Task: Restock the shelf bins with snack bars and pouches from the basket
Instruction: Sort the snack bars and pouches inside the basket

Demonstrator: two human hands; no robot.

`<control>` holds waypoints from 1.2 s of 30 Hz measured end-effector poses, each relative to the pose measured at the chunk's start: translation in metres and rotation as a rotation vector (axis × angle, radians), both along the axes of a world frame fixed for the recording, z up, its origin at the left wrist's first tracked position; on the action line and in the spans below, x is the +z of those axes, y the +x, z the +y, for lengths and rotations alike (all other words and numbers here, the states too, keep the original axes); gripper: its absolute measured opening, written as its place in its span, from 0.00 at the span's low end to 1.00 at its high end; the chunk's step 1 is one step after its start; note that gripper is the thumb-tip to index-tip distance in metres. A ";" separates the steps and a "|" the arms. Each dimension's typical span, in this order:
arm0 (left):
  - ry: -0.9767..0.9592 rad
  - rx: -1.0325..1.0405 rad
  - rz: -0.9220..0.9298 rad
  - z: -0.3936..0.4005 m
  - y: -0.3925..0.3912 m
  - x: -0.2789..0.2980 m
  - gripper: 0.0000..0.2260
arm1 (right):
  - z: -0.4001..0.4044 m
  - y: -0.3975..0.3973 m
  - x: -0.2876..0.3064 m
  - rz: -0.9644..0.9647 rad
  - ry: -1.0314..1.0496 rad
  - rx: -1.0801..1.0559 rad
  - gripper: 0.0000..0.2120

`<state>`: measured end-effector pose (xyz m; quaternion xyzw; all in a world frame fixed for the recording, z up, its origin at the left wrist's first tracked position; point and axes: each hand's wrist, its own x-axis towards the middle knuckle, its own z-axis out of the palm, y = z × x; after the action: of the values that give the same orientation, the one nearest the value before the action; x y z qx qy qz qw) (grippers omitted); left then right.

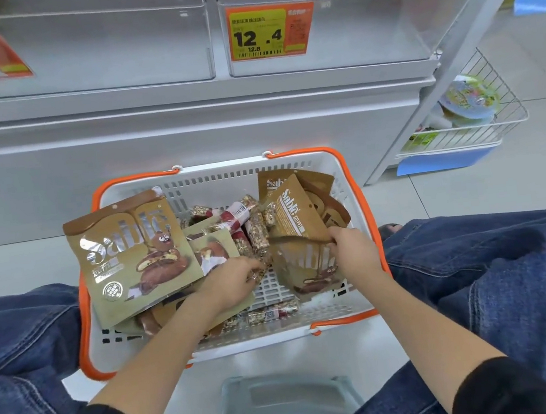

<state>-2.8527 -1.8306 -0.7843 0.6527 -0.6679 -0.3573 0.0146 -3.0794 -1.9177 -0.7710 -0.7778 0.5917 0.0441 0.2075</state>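
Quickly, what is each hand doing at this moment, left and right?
Left hand: fingers curled around a snack bar in the basket.
Right hand: pinches the top edge of a brown pouch.

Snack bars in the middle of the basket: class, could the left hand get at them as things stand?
Probably yes. The left hand is already down inside the basket, fingers at the near end of the snack bars, which lie uncovered. The big pouch leans to its left, not across the path.
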 end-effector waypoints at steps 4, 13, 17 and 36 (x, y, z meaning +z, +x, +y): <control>0.019 -0.031 -0.028 0.003 -0.001 -0.006 0.20 | 0.000 0.003 0.005 -0.146 -0.110 -0.016 0.08; -0.281 -0.328 -0.440 0.017 0.020 -0.010 0.25 | 0.027 0.073 -0.003 -0.412 0.081 0.259 0.11; -0.286 -0.393 -0.495 0.033 0.030 -0.019 0.37 | 0.018 0.099 -0.011 -0.490 0.473 0.052 0.18; -0.373 -0.045 -0.576 0.050 0.077 0.018 0.30 | -0.017 0.059 0.054 -0.461 0.157 0.023 0.04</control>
<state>-2.7756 -1.7802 -0.7661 0.6981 -0.7126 -0.0304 -0.0632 -3.0200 -1.9344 -0.7171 -0.7555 0.5146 -0.0863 0.3961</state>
